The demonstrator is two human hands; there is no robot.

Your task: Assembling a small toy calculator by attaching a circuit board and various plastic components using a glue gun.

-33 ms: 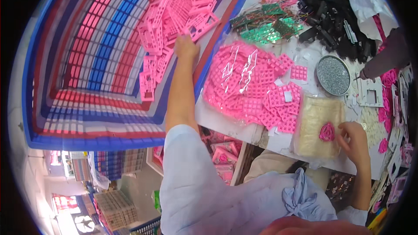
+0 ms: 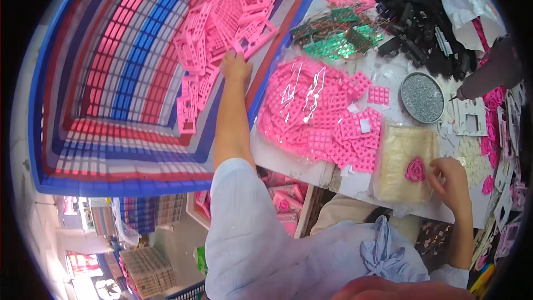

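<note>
At the left, my left hand (image 2: 236, 66) reaches into the striped crate. Its fingers are closed at the near corner of a pink plastic casing panel (image 2: 253, 38), which lies against a heap of similar panels (image 2: 222, 16); the fingertips are partly hidden. My right hand (image 2: 451, 183) rests at the table's right front, fingers loosely curled and apart, with nothing visible in them. Just beside its fingertips, a coil of pink cord (image 2: 415, 170) lies on a yellowish pad wrapped in clear plastic (image 2: 405, 141).
The crate's blue rim (image 2: 127, 189) overlaps the table's left side. A clear bag of pink keypads (image 2: 294, 100) lies mid-table, green circuit boards (image 2: 344, 41) behind it. A round dish of small metal pieces (image 2: 423, 97) stands near a hanging screwdriver (image 2: 491, 75). Black parts (image 2: 411, 16) fill the back.
The view has shifted very slightly. Both hands keep nearly the same places beside the panel and the coil.
</note>
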